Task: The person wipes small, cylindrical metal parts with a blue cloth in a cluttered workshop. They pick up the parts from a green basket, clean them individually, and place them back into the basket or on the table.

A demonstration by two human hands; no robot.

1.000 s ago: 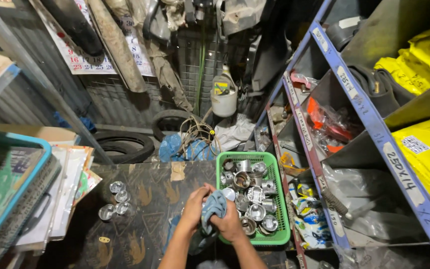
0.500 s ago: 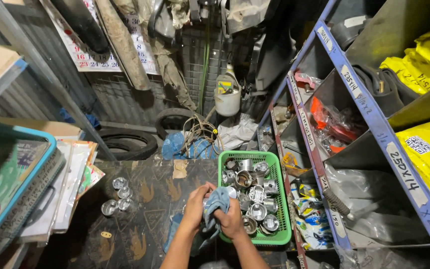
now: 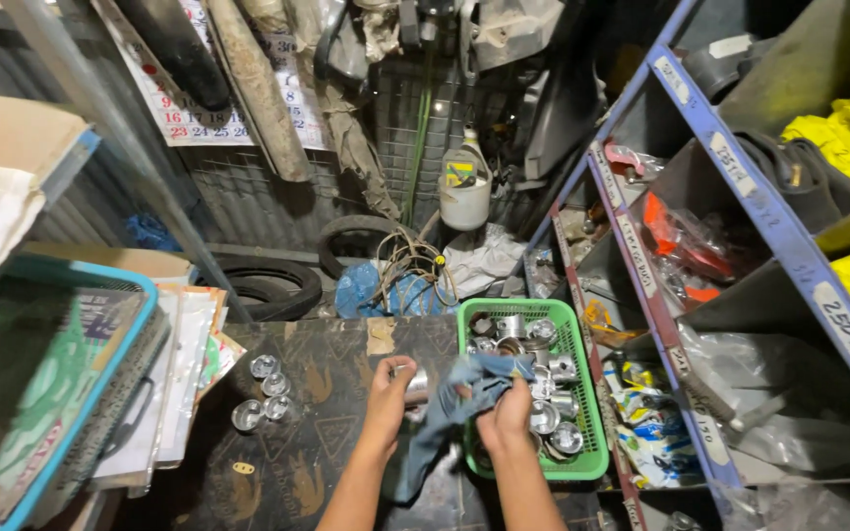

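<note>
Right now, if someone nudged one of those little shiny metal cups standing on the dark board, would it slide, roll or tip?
The metal cups stand upright on flat ends on the dark board, so a light push would probably slide them. They look round-sided, so a tipped one would likely roll. Being solid-looking polished metal, they are probably stiff, heavy for their size and a bit slippery.

Bare dark tabletop (image 3: pixel 317 433) left of the left hand (image 3: pixel 388 390), until the four metal cups (image 3: pixel 260 396). Green basket (image 3: pixel 582 433) and blue shelving (image 3: pixel 661 324) block the right hand's (image 3: pixel 506 421) side.
</note>
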